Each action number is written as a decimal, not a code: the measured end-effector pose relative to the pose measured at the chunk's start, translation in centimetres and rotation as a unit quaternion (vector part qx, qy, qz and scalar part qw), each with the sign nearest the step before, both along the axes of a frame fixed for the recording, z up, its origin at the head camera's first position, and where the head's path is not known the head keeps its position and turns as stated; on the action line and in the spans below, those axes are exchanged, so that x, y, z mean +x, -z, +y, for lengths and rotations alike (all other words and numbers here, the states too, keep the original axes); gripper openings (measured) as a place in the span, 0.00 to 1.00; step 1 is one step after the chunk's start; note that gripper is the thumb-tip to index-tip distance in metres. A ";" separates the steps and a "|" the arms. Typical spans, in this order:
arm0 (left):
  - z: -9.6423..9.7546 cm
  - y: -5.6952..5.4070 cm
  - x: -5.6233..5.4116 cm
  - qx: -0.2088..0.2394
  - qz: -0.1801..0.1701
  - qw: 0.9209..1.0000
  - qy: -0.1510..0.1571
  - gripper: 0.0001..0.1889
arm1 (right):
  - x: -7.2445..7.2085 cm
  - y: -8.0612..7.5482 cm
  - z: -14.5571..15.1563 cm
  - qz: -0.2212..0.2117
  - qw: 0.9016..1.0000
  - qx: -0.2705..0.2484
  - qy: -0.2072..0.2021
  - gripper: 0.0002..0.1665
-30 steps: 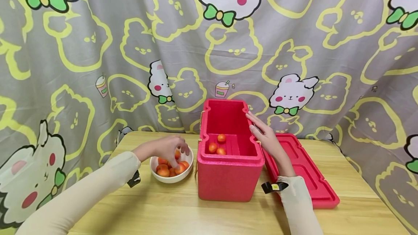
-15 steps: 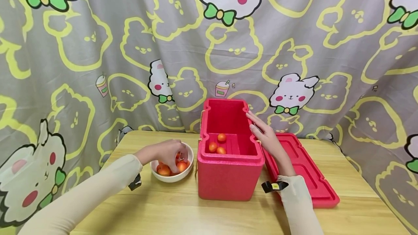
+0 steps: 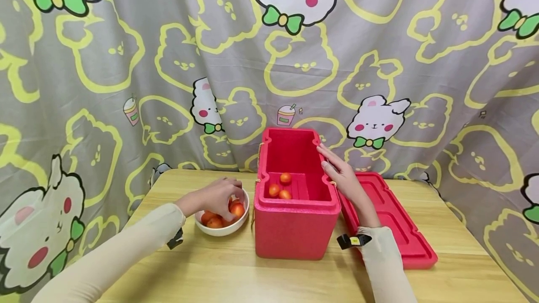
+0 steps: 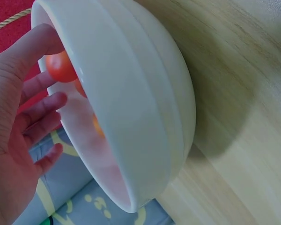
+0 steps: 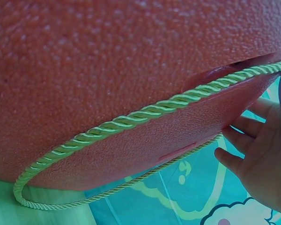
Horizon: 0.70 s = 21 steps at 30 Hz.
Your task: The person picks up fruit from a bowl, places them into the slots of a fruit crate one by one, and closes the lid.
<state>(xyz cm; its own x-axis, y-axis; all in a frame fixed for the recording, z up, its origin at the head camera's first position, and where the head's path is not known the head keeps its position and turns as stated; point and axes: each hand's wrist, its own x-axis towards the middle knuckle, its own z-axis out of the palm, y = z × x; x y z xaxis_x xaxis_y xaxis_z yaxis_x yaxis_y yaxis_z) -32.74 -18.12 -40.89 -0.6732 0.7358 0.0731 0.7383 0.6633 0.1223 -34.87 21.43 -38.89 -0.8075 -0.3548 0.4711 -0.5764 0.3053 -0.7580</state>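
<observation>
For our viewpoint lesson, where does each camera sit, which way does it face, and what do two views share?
Head: worn on the head, facing forward and down at bowl, box and lid; left hand, right hand, sleeves show.
Left wrist: worn there, facing the bowl's side and fruit; the left hand shows.
Right wrist: worn there, facing the box's side and rope; the right hand shows.
Shared: head and left wrist both show the bowl.

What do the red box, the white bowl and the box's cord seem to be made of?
Red box: probably moulded foam, faintly shiny, with thick walls and pebbled grain. White bowl: ceramic or hard plastic, I can't tell which; smooth, with small glossy highlights by the rim. Cord: likely synthetic fibre, its twisted strands slightly shiny.
</observation>
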 end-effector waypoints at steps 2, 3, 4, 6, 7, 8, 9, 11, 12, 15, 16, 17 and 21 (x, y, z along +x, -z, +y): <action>-0.1 0.2 -0.2 0.005 0.024 1.000 0.001 0.18 | 0.0 0.0 0.0 0.001 1.000 -0.001 0.000 0.31; -0.1 0.3 -0.3 0.008 0.035 0.999 0.002 0.18 | 0.0 0.1 0.0 0.001 1.000 -0.001 0.001 0.31; -0.1 0.3 -0.4 0.009 0.045 0.999 0.001 0.19 | 0.0 0.1 0.0 0.001 1.000 -0.001 0.002 0.31; -0.2 0.5 -0.6 0.015 0.065 0.998 0.002 0.19 | 0.0 0.1 0.0 0.000 1.000 0.000 0.003 0.31; -0.2 0.5 -0.7 0.017 0.072 0.997 0.002 0.19 | 0.0 0.1 0.0 -0.001 1.000 0.001 0.004 0.31; -0.2 0.6 -0.8 0.019 0.075 0.997 0.002 0.19 | 0.0 0.1 0.0 -0.001 1.000 0.001 0.005 0.31; -0.2 0.6 -0.8 0.021 0.078 0.997 0.001 0.19 | 0.0 0.1 0.0 -0.001 1.000 0.002 0.006 0.31; -0.2 0.7 -0.9 0.022 0.083 0.996 0.001 0.19 | 0.0 0.1 0.0 -0.001 1.000 0.002 0.005 0.31; -0.2 0.8 -0.9 0.022 0.083 0.996 -0.002 0.20 | 0.1 0.1 0.0 -0.001 1.000 0.002 0.005 0.31; -0.3 0.7 -0.9 0.023 0.084 0.996 -0.008 0.20 | 0.1 0.1 0.0 -0.001 1.000 0.001 0.003 0.31; -0.3 0.6 -0.9 0.025 0.082 0.996 -0.011 0.20 | 0.0 0.1 0.0 -0.001 1.000 0.002 0.004 0.31; -0.4 0.6 -0.9 0.027 0.083 0.996 -0.014 0.20 | 0.0 0.1 0.0 0.000 1.000 0.003 0.004 0.31; -0.6 0.1 -0.9 0.038 0.078 0.996 -0.022 0.19 | 0.0 0.1 0.0 0.001 1.000 0.007 0.006 0.31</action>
